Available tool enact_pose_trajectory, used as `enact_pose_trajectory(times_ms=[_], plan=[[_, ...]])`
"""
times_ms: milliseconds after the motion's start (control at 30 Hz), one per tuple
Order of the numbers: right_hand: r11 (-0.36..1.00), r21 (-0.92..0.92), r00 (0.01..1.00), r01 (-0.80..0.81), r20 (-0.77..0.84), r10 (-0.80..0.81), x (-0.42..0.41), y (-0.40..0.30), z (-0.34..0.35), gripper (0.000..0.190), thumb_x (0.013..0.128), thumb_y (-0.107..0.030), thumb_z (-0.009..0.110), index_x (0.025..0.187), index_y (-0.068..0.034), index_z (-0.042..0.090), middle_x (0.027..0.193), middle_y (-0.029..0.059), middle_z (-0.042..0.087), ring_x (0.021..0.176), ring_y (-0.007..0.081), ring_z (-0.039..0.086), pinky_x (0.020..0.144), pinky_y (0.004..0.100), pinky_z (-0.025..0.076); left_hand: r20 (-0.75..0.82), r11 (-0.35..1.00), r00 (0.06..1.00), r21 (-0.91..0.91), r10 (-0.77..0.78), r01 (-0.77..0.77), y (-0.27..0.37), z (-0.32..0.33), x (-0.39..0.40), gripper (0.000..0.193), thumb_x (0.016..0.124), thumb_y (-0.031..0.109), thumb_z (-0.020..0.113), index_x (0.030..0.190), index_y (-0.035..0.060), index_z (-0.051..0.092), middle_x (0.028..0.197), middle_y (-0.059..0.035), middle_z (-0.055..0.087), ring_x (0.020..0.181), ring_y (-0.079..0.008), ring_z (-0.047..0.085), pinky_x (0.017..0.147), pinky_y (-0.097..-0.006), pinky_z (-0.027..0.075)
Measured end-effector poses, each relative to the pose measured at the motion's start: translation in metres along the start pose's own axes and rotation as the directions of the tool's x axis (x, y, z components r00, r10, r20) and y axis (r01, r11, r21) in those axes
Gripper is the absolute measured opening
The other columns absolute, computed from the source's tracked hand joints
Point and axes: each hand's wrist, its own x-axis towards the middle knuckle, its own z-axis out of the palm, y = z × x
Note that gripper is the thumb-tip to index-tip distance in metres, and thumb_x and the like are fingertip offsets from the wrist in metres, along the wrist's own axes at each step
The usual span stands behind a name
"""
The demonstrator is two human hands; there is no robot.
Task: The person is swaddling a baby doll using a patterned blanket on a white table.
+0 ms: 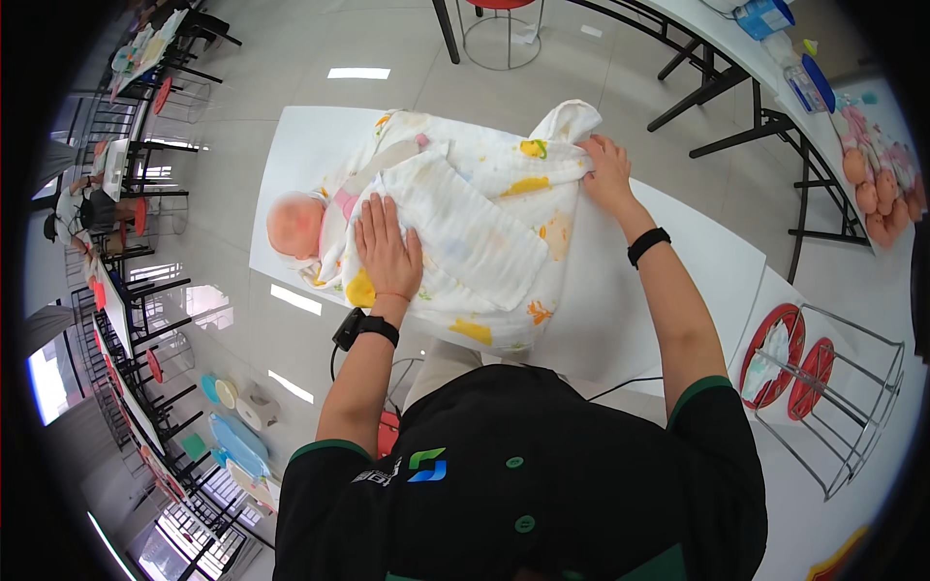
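A baby doll (pixel 296 225) lies on a white table (pixel 654 290), its head towards the left and its body mostly covered by a white muslin cloth (pixel 465 240) with yellow and orange prints. One doll arm in a light sleeve shows at the cloth's upper left. My left hand (pixel 389 250) rests flat on the folded cloth over the doll, fingers extended, grasping nothing. At the cloth's upper right corner, my right hand (pixel 609 171) pinches its edge between thumb and fingers. A gathered end of the cloth stands up just beyond that hand.
A red stool (pixel 501 3) stands beyond the table. On a long table at the upper right are wipes packs (pixel 763 18) and several dolls (pixel 879 192). Red stools with metal legs (pixel 774 356) lie at the right. Blue basins (pixel 240 443) and a person (pixel 80 210) are at the left.
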Motion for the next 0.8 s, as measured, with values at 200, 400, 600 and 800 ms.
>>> enact_pose_trajectory(times_ms=[200,400,600,800], plan=[[0.969,0.245,0.991,-0.015,0.130,-0.017,0.024,0.024,-0.043,0.023,0.079,-0.006,0.069,0.098,-0.013,0.059,0.094,0.0070,0.065,0.085,0.0280,0.062,0.077,0.0399,0.049,0.032,0.999,0.999,-0.029,-0.031,0.032,-0.006,-0.005,-0.003,0.064,0.095,0.030,0.048,0.150,0.0006,0.034,0.157,-0.0215,0.030,0.147,-0.0363,0.025,0.120,-0.0497,0.014],[0.953,0.287,0.995,-0.094,0.015,0.094,0.072,-0.024,-0.110,0.015,0.083,-0.003,0.065,0.095,-0.007,0.056,0.080,0.0071,0.066,0.062,0.0229,0.066,0.057,0.0346,0.050,0.049,0.996,0.997,-0.072,-0.053,0.056,-0.009,-0.006,0.000,0.064,0.095,0.029,0.047,0.151,0.0013,0.034,0.158,-0.0216,0.028,0.148,-0.0364,0.024,0.120,-0.0503,0.015],[0.897,0.441,0.990,-0.033,-0.109,0.090,0.156,-0.027,-0.028,0.014,0.085,0.000,0.059,0.097,-0.007,0.059,0.085,0.0116,0.070,0.077,0.0276,0.071,0.069,0.0359,0.054,0.070,0.996,0.996,-0.072,-0.050,0.055,-0.010,-0.007,0.001,0.066,0.095,0.031,0.048,0.151,0.0009,0.033,0.159,-0.0219,0.028,0.148,-0.0368,0.024,0.119,-0.0500,0.017],[0.997,0.030,0.991,-0.066,0.119,0.062,0.168,-0.021,0.039,0.020,0.086,-0.004,0.061,0.106,-0.004,0.060,0.094,0.0163,0.070,0.089,0.0339,0.069,0.077,0.0394,0.054,0.105,0.992,0.992,-0.097,-0.065,0.075,-0.008,-0.007,0.007,0.063,0.094,0.031,0.049,0.151,0.0053,0.037,0.159,-0.0192,0.030,0.147,-0.0372,0.026,0.119,-0.0500,0.018]])
